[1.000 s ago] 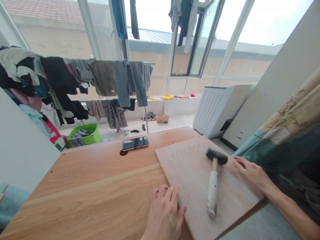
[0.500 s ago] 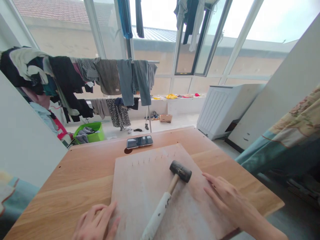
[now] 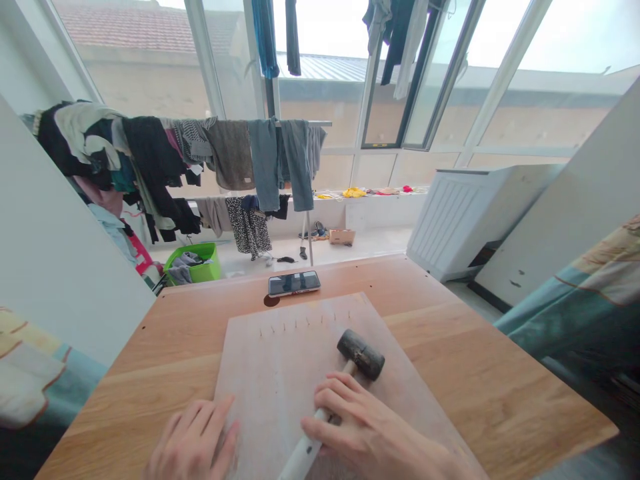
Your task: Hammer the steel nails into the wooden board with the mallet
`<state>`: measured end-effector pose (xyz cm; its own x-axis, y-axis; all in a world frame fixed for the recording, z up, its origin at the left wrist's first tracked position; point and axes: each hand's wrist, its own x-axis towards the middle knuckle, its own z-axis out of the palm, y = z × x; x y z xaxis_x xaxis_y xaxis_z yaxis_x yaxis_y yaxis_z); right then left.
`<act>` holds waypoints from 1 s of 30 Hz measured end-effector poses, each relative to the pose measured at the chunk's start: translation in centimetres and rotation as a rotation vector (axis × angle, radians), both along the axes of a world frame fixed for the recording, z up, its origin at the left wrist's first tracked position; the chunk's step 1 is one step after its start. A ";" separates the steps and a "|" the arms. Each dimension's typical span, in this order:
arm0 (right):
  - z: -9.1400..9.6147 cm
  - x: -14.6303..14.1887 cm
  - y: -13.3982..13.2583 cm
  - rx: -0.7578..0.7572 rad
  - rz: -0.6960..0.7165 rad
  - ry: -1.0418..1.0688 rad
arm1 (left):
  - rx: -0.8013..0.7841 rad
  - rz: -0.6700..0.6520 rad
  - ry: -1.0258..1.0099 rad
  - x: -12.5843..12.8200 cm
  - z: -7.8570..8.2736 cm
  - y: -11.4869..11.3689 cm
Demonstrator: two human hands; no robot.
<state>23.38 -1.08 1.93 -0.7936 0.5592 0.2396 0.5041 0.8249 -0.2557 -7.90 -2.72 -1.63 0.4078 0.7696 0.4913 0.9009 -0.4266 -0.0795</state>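
A pale wooden board lies on the wood-grain table. Several thin nails stand in a row near its far edge, some leaning slightly. On the board rests a rubber mallet with a black head and a white-wrapped handle running toward me. The fingers of my right hand are closed around that handle, below the head. At the board's left edge, my left hand lies with its fingers stretched out and the thumb apart, holding nothing.
A phone lies on the table beyond the board, beside a dark round hole. Behind the table stand a drying rack of clothes, a green basket and a white ribbed cabinet. A curtain hangs at the right.
My right hand has left the board's right edge, moved left and closed on the mallet handle. My left hand stays near the left edge. The board sits slightly turned, and the view has shifted.
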 end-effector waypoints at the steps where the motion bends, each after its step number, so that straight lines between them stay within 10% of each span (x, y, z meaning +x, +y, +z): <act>1: -0.1 0.5 0.1 -0.021 0.011 -0.005 | -0.006 0.003 0.005 0.1 0.2 0.2; 11: 2.3 6.2 -0.3 -0.245 -0.068 -0.001 | -0.232 0.075 -0.206 1.0 0.9 2.4; 19: 3.0 5.9 11.2 -0.108 -0.574 0.131 | -0.523 0.000 -0.693 3.8 2.4 11.7; 30: 1.7 4.4 15.0 -0.207 -0.426 -0.060 | -0.480 -0.019 -0.841 3.8 1.2 12.5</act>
